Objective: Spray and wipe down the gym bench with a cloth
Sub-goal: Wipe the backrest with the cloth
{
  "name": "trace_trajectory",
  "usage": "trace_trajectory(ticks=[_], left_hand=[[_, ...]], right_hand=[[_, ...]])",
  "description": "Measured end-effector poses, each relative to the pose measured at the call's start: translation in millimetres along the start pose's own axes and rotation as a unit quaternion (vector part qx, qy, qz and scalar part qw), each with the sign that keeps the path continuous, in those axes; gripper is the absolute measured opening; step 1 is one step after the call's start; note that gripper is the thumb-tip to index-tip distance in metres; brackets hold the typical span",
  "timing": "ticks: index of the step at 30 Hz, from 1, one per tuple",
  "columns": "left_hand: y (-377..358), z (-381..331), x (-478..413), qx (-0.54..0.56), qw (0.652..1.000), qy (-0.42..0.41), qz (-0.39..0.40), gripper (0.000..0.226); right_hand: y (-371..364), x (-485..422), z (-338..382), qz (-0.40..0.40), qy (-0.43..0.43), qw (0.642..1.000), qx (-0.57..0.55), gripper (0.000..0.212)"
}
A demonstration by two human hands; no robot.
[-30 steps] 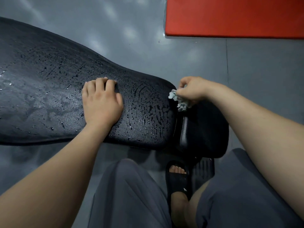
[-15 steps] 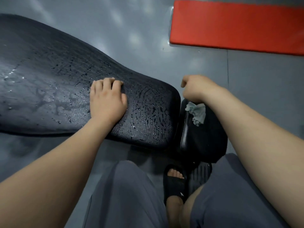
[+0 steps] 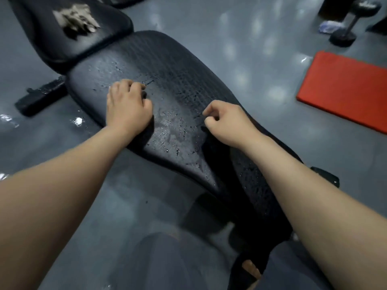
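Note:
The black gym bench's long back pad runs from upper left to lower right, and spray droplets cover its middle. My left hand rests on the pad's near-left part with the fingertips bent onto the wet surface. My right hand is over the pad's right side with loosely curled fingers that hold nothing. The crumpled grey cloth lies by itself on the smaller seat pad at the upper left, far from both hands. No spray bottle is in view.
A red mat lies on the grey floor at the right. A black dumbbell stands at the top right. The bench's foot bar sticks out at the left. My sandalled foot and grey-trousered knee are at the bottom.
The view has swung round, so the seat pad is now at the upper left. My right hand has let go of the cloth and moved onto the back pad. My left hand stays on the pad.

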State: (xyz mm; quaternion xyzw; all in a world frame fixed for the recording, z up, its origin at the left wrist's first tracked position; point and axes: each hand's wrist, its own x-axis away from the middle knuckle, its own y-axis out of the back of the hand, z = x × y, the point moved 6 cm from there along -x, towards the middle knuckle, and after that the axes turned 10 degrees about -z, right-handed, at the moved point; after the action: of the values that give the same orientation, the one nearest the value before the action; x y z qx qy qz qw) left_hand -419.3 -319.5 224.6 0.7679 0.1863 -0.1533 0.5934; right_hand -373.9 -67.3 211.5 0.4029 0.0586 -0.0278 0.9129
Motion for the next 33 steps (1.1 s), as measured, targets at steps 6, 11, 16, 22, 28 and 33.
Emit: trace_trajectory(ticks=[6,11,16,22,28,33], left_hand=[[10,64,-30,-0.047,0.998,0.020,-0.043,0.041],[3,67,-30,-0.041,0.995,0.021,-0.091,0.041],[6,69,-26,-0.048,0.994,0.017,-0.093,0.039],[5,72,-29,-0.049,0.991,0.016,-0.127,0.037],[5,72,-27,-0.056,0.991,0.017,-0.120,0.037],[6,70,-31,-0.061,0.991,0.018,-0.117,0.036]], right_hand=[[-47,-55,71,-0.002,0.096,0.995,0.007,0.021],[-71,-98,106,-0.038,0.142,0.989,0.008,0.021],[-91,-129,130,-0.033,0.154,0.987,-0.005,0.018],[-110,-195,160,-0.036,0.238,0.970,0.030,0.019],[-146,-245,213,-0.043,0.287,0.957,0.004,0.024],[-170,-288,262,-0.052,0.298,0.952,-0.042,0.034]])
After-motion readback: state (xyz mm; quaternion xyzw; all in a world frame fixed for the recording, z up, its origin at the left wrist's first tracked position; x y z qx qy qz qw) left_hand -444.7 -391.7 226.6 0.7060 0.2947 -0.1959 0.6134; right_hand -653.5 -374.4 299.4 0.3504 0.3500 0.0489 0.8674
